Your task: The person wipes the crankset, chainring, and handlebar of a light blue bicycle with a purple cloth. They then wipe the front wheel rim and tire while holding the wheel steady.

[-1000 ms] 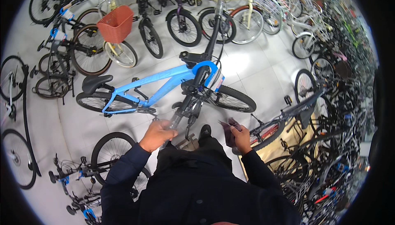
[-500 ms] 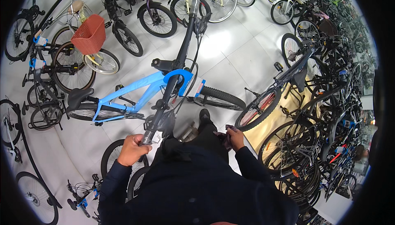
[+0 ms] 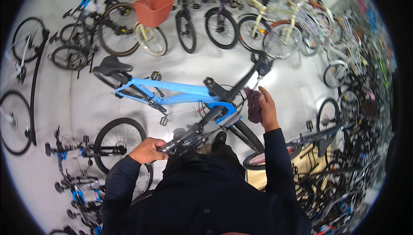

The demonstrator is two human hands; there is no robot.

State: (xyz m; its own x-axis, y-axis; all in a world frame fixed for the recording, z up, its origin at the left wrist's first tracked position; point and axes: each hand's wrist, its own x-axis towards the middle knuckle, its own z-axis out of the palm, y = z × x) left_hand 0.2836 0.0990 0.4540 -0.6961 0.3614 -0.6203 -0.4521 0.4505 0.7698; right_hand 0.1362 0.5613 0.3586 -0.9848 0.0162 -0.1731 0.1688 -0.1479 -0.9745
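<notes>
A blue bicycle (image 3: 185,92) stands in front of me, its black saddle (image 3: 112,65) to the left and its front wheel toward the lower right. My left hand (image 3: 147,150) is closed around the near handlebar grip (image 3: 170,146), which has a clear plastic wrap. Raised near the far half of the handlebar (image 3: 245,81), my right hand (image 3: 269,111) clutches a crumpled dark maroon cloth (image 3: 254,107). Whether the cloth touches the bar or the cables there, I cannot tell.
Parked bicycles ring the floor, one with a red basket (image 3: 154,9) at the far side. Close on my left is a black bicycle wheel (image 3: 121,144). To the right, a dark bicycle (image 3: 316,135) stands before a dense row of bikes.
My right hand has risen from beside my leg, bringing the cloth up to the handlebar's far half. My left hand keeps its hold on the grip. The view has turned.
</notes>
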